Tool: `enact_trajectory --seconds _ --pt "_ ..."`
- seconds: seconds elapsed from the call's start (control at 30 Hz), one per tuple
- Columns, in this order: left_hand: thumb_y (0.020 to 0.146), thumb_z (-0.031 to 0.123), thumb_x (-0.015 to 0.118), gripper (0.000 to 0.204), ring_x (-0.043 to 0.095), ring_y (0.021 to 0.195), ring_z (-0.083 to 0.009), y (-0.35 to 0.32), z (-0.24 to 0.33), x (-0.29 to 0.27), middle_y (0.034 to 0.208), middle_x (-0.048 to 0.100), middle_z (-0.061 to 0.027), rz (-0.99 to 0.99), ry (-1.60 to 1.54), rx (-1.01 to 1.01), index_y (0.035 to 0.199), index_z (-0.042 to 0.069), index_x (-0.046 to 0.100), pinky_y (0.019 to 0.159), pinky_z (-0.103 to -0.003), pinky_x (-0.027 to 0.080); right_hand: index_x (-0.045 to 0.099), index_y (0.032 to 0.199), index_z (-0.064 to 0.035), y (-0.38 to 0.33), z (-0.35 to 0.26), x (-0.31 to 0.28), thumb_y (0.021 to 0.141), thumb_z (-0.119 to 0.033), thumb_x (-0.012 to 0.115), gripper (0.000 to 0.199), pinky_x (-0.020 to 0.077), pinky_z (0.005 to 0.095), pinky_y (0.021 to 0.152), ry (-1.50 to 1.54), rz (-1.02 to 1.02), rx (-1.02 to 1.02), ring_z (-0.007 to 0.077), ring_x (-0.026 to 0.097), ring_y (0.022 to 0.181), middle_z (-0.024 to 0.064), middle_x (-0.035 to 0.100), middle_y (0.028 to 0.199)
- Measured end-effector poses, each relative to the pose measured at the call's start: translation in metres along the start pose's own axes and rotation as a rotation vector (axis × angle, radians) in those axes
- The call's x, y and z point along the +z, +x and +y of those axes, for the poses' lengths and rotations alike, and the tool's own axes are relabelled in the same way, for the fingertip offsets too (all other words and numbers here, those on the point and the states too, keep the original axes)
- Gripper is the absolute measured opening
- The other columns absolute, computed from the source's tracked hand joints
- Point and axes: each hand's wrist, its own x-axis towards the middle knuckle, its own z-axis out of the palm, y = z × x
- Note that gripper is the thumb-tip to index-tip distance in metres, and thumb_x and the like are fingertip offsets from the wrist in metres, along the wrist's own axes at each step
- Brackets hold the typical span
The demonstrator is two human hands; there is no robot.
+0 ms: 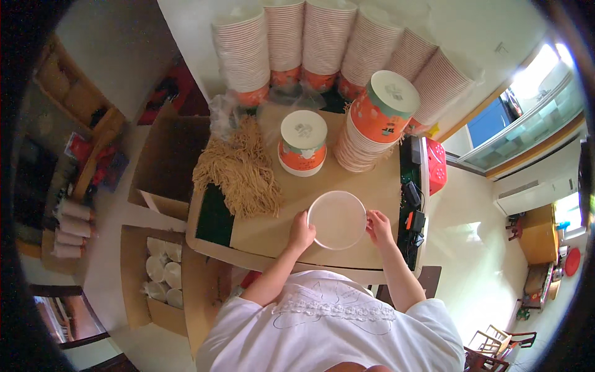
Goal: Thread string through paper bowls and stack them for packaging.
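White round plastic lid (337, 219), near the worktop (273, 229) front edge: your left hand (301, 232) and right hand (379, 227) each pinch its rim; keep it level, pressing evenly all round.

Noodle heap (243, 170) beside lidded orange cup (303, 144); cup stacks (322, 43) behind.

lid (337, 219): thin, smooth, matt white plastic by the look of it, held at its rim by the left hand (301, 233) and right hand (379, 227)
table (297, 204): matt tan surface, like cardboard
noodles (243, 168): dry, rough, stringy heap, centre left
tubs (303, 143): paper-like, slightly glossy orange print, white lids
floor (458, 211): glossy pale tile, right of frame
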Motion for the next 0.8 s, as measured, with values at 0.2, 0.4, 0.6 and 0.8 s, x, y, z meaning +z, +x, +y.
enact_trajectory --seconds 0.2,0.4,0.6,0.8 --pt "0.064 -0.002 0.048 0.029 0.053 0.086 -0.0383 0.01 -0.003 -0.011 0.091 0.055 -0.021 -0.099 0.073 -0.033 0.093 -0.001 0.054 0.077 -0.043 0.044 0.051 0.072 -0.0073 -0.005 -0.031 -0.036 0.083 -0.011 0.051 0.012 0.0312 0.0228 0.046 0.301 0.01 -0.179 0.0085 0.037 0.045 -0.0011 0.046 0.062" --pt "0.068 0.0 0.047 0.032 0.054 0.092 -0.0348 0.019 -0.008 -0.024 0.099 0.056 -0.0173 -0.263 0.142 -0.028 0.099 0.002 0.055 0.079 -0.042 0.044 0.055 0.083 -0.0055 -0.018 -0.089 -0.082 0.085 -0.014 0.054 0.009 0.0471 0.0299 0.068 0.518 -0.014 -0.455 0.0146 0.054 0.066 0.004 0.057 0.079" --pt "0.07 0.0 0.046 0.038 0.054 0.095 -0.0329 0.033 -0.005 -0.027 0.104 0.056 -0.0154 -0.356 0.217 0.036 0.106 0.006 0.054 0.081 -0.041 0.045 0.054 0.087 -0.0012 -0.037 -0.124 -0.101 0.087 -0.007 0.05 0.007 0.044 0.0215 0.061 0.638 0.102 -0.625 0.0112 0.049 0.066 0.0059 0.055 0.076" --pt "0.072 0.001 0.045 0.035 0.055 0.096 -0.0317 0.042 -0.003 -0.024 0.106 0.056 -0.0141 -0.412 0.239 0.023 0.106 0.006 0.054 0.08 -0.04 0.045 0.053 0.085 -0.0045 -0.06 -0.142 -0.07 0.087 -0.008 0.051 0.005 0.0333 0.0194 0.051 0.443 -0.002 -0.717 0.0058 0.04 0.056 -0.0012 0.046 0.063"
